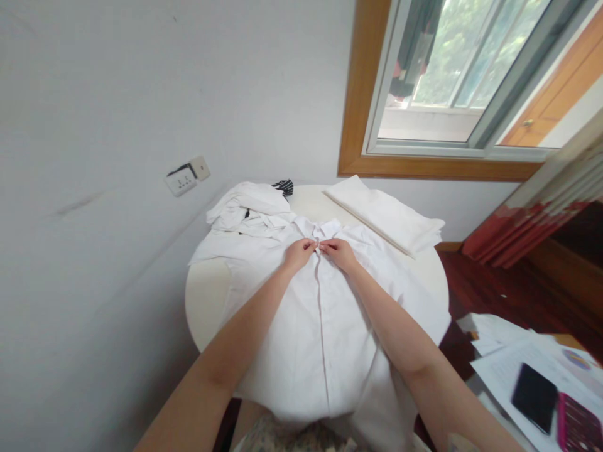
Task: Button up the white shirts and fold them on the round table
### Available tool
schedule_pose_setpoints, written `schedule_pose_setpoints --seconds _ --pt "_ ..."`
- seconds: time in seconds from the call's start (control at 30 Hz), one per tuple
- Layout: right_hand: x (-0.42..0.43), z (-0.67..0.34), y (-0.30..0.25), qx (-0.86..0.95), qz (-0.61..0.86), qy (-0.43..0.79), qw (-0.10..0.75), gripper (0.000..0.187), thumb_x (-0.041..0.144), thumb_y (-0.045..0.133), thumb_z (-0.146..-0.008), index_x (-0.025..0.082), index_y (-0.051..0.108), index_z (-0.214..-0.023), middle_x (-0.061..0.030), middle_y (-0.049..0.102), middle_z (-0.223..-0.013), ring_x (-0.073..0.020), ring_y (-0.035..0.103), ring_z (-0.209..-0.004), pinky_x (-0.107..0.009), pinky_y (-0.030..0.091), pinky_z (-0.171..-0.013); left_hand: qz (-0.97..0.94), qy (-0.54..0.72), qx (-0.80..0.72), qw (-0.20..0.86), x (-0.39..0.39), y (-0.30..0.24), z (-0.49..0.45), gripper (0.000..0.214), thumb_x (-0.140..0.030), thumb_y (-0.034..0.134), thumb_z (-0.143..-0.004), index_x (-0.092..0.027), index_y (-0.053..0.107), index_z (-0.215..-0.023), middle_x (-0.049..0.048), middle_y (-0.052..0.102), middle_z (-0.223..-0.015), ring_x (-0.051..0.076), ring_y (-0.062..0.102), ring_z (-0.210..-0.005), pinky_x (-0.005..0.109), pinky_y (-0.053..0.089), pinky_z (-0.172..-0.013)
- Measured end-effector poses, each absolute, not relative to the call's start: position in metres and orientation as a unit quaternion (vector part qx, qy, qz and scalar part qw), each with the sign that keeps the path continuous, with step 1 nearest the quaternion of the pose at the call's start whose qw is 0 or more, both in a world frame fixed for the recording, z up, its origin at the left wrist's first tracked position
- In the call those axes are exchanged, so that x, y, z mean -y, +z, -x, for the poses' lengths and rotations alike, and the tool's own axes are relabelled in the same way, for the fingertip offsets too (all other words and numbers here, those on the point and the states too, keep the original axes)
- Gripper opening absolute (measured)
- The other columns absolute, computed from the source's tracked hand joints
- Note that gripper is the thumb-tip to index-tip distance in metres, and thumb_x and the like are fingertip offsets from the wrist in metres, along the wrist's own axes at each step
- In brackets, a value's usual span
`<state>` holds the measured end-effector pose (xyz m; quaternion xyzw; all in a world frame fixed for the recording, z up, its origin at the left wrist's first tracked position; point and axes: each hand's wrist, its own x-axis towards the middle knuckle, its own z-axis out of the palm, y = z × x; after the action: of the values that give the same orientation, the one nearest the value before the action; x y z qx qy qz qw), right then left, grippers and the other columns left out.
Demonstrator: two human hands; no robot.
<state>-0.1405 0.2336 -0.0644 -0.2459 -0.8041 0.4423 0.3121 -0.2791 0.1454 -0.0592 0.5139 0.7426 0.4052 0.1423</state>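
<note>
A white button-up shirt (325,326) lies spread front-up on a small round white table (207,301), its hem hanging over the near edge. My left hand (298,252) and my right hand (337,250) meet at the top of the shirt's front placket, just below the collar. Both hands are closed in a pinch on the fabric edges there, fingertips almost touching each other. What sits between the fingertips is too small to make out.
A heap of crumpled white clothes (249,213) lies at the table's far left, a folded white garment (386,216) at the far right. A wall socket (186,177) is on the left wall, a window (452,81) above. Papers and a dark phone (534,397) lie at lower right.
</note>
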Motion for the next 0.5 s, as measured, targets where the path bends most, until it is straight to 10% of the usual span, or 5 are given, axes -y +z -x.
schedule_pose_setpoints --seconds 0.5 --pt "-0.220 0.141 -0.054 0.871 0.268 0.271 0.311 0.025 0.021 0.047 -0.083 0.021 0.071 -0.076 -0.0023 0.067 -0.077 -0.0147 0.057 -0.075 -0.023 0.040 -0.072 -0.513 0.356 -0.775 0.097 -0.143 -0.053 0.271 0.038 -0.053 0.045 -0.083 -0.022 0.067 -0.083 0.0020 0.070 -0.080 0.015 0.061 -0.073 0.022 0.040 -0.062"
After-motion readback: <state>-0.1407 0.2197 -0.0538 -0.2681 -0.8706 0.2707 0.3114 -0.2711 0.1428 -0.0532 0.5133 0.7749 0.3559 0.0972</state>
